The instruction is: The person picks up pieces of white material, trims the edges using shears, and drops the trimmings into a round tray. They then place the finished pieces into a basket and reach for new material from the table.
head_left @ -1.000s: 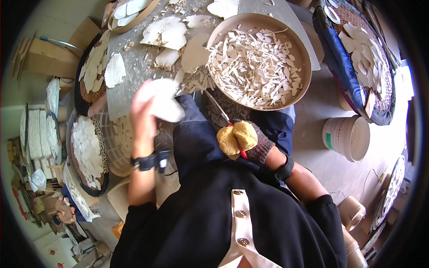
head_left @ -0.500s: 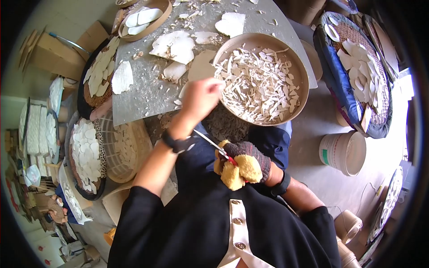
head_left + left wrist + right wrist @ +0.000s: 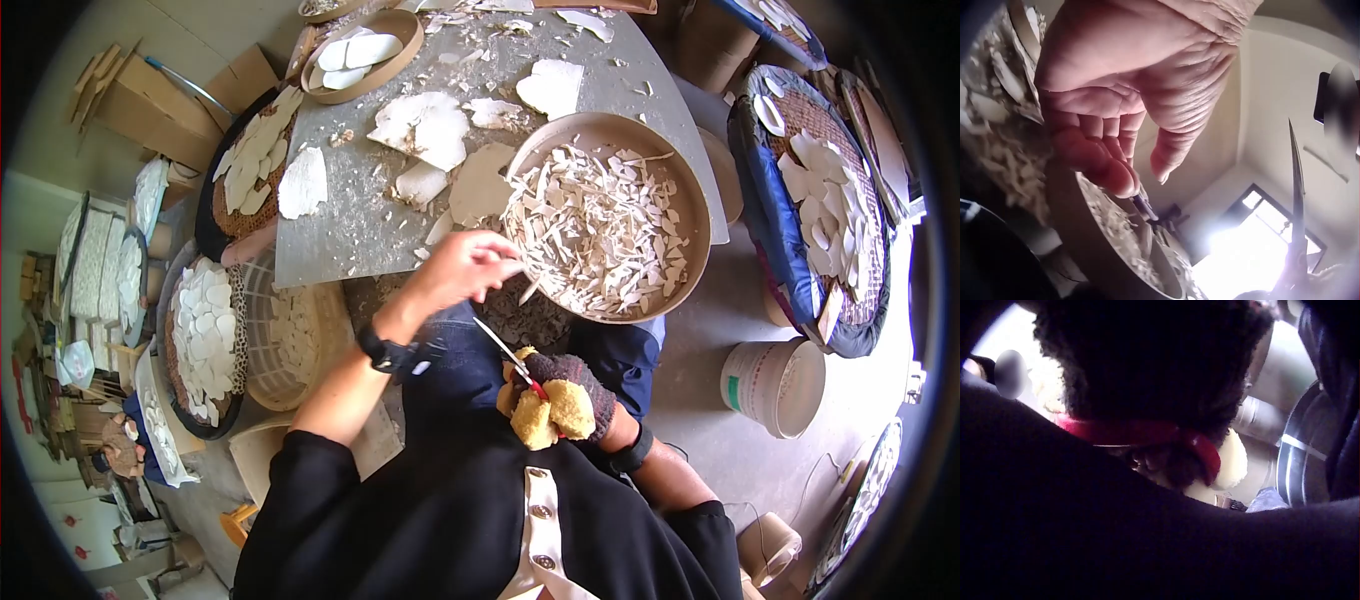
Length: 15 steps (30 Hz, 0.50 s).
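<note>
My bare left hand (image 3: pixel 455 270) reaches over the near left rim of a round tray (image 3: pixel 689 190) full of white scraps (image 3: pixel 600 225). Its thumb and index finger stand apart in the left wrist view, and a thin strip (image 3: pixel 530 291) shows just below the fingertips in the head view. Low over the lap, my gloved right hand (image 3: pixel 588 388) grips scissors (image 3: pixel 503 350) whose blades point up and left. Their red handles (image 3: pixel 1141 432) show under the dark glove in the right wrist view. Yellow fluffy padding (image 3: pixel 570 408) covers the fingers of that glove.
A grey metal table (image 3: pixel 340 235) carries large white sheets (image 3: pixel 420 128) and a small round tray (image 3: pixel 413 40) of oval pieces. A plastic basket (image 3: pixel 262 345) and trays of white pieces (image 3: pixel 205 330) stand left; a white bucket (image 3: pixel 755 385) stands right.
My left hand has gone right to the scrap tray; the white piece it held a second ago is no longer in it. Its fingers have spread. The right hand keeps holding the scissors.
</note>
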{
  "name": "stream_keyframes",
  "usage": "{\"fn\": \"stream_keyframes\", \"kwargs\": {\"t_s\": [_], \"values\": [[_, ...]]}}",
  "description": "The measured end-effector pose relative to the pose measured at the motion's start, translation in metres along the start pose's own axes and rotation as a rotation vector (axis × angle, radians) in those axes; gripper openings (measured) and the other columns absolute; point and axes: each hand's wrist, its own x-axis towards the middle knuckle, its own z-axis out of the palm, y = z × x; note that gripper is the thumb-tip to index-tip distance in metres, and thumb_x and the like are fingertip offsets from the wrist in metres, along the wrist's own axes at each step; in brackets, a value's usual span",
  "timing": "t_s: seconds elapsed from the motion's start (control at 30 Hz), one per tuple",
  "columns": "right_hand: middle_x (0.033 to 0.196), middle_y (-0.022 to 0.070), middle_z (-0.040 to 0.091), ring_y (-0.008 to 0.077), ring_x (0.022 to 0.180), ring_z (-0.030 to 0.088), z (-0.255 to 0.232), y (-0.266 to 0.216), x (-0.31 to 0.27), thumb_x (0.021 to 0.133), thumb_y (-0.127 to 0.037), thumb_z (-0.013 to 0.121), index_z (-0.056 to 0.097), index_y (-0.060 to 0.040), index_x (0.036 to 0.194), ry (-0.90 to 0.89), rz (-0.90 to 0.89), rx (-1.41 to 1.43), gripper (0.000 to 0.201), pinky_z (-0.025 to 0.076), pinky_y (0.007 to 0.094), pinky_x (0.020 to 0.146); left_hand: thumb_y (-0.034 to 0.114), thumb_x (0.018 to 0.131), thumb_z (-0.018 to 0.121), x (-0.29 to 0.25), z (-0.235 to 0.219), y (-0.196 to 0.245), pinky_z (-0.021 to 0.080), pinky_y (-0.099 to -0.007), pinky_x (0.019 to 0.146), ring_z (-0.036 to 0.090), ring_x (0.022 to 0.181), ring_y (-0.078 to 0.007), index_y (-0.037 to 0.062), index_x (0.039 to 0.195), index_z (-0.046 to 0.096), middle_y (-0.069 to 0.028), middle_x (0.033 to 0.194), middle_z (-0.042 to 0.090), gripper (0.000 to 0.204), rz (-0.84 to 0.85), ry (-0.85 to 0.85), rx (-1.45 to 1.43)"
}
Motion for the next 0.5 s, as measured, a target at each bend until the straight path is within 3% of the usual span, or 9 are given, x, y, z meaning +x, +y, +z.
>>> {"fn": "stream_keyframes", "kwargs": {"t_s": [0.1, 0.13, 0.23, 0.27, 0.3, 0.37, 0.43, 0.47, 0.5], "values": [[0.085, 0.0097, 0.063, 0.0249, 0.077, 0.064, 0.001, 0.004, 0.0, 0.077, -0.015, 0.064, 0.058, -0.0037, 0.095, 0.01, -0.039, 0.075, 0.023, 0.05, 0.0304, 0.07, 0.01, 0.085, 0.062, -0.008, -0.034, -0.022, 0.044, -0.017, 0.048, 0.052, 0.052, -0.003, 0.0004, 0.099, 0.062, -0.0017, 0.073, 0.061, 0.017, -0.065, 0.149, -0.045], [0.085, 0.0098, 0.063, 0.0254, 0.077, 0.064, 0.003, 0.008, 0.001, 0.076, -0.015, 0.065, 0.058, -0.0039, 0.095, 0.018, -0.062, 0.113, 0.024, 0.05, 0.0307, 0.07, 0.01, 0.08, 0.066, -0.006, -0.045, -0.035, 0.048, -0.0201, 0.054, 0.058, 0.065, -0.0083, 0.0008, 0.104, 0.06, -0.0057, 0.084, 0.063, 0.026, -0.129, 0.181, 0.105], [0.085, 0.0099, 0.063, 0.027, 0.077, 0.064, 0.009, 0.016, 0.004, 0.074, -0.017, 0.067, 0.058, -0.0042, 0.096, 0.021, -0.016, 0.135, 0.027, 0.05, 0.0318, 0.07, 0.008, 0.074, 0.069, 0.006, -0.032, -0.039, 0.051, -0.0277, 0.071, 0.06, 0.087, -0.019, 0.0024, 0.113, 0.055, -0.0109, 0.102, 0.06, 0.041, 0.362, 0.447, 0.658], [0.085, 0.01, 0.063, 0.0272, 0.077, 0.064, 0.009, 0.016, 0.006, 0.073, -0.018, 0.067, 0.058, -0.0043, 0.096, 0.011, -0.006, 0.093, 0.028, 0.05, 0.032, 0.07, 0.006, 0.069, 0.069, 0.013, -0.025, -0.04, 0.046, -0.0333, 0.088, 0.054, 0.105, -0.0271, 0.0051, 0.118, 0.052, -0.0128, 0.115, 0.054, 0.052, 0.398, 0.459, 0.75], [0.085, 0.0101, 0.063, 0.0274, 0.077, 0.064, 0.009, 0.015, 0.008, 0.073, -0.018, 0.067, 0.058, -0.0043, 0.097, 0.002, 0.002, 0.049, 0.029, 0.05, 0.0322, 0.07, 0.007, 0.071, 0.07, 0.021, -0.02, -0.044, 0.045, -0.0326, 0.093, 0.053, 0.108, -0.0259, 0.0054, 0.119, 0.051, -0.0144, 0.12, 0.051, 0.052, 0.395, 0.487, 0.845], [0.085, 0.0104, 0.063, 0.0276, 0.077, 0.064, 0.007, 0.013, 0.01, 0.072, -0.019, 0.068, 0.058, -0.0044, 0.098, -0.011, 0.033, -0.038, 0.031, 0.05, 0.0325, 0.069, 0.007, 0.073, 0.068, 0.04, -0.022, -0.056, 0.045, -0.0345, 0.094, 0.055, 0.107, -0.0258, 0.0052, 0.115, 0.055, -0.0126, 0.114, 0.056, 0.043, 0.385, 0.544, 0.797], [0.085, 0.0107, 0.063, 0.0275, 0.077, 0.064, 0.005, 0.012, 0.011, 0.071, -0.018, 0.068, 0.058, -0.0044, 0.099, -0.013, 0.073, -0.119, 0.033, 0.05, 0.0327, 0.069, 0.007, 0.078, 0.063, 0.058, -0.04, -0.071, 0.049, -0.0321, 0.084, 0.061, 0.094, -0.0217, 0.0058, 0.107, 0.061, -0.0092, 0.1, 0.063, 0.029, 0.456, 0.662, 0.639], [0.085, 0.0109, 0.063, 0.0272, 0.077, 0.064, 0.002, 0.004, 0.011, 0.072, -0.018, 0.068, 0.059, -0.004, 0.101, 0.002, 0.079, -0.116, 0.034, 0.05, 0.0325, 0.069, 0.006, 0.082, 0.06, 0.055, -0.044, -0.056, 0.05, -0.0263, 0.069, 0.063, 0.078, -0.0151, 0.005, 0.099, 0.064, -0.0048, 0.087, 0.066, 0.018, 0.308, 0.721, 0.391], [0.085, 0.0109, 0.063, 0.027, 0.077, 0.064, 0.001, 0.006, 0.01, 0.072, -0.018, 0.068, 0.059, -0.0039, 0.1, 0.019, 0.051, -0.068, 0.033, 0.05, 0.0323, 0.069, 0.01, 0.087, 0.058, 0.06, -0.058, -0.064, 0.047, -0.0214, 0.059, 0.061, 0.069, -0.0097, 0.0024, 0.097, 0.063, -0.0041, 0.087, 0.066, 0.014, 0.359, 0.766, 0.117]]}}
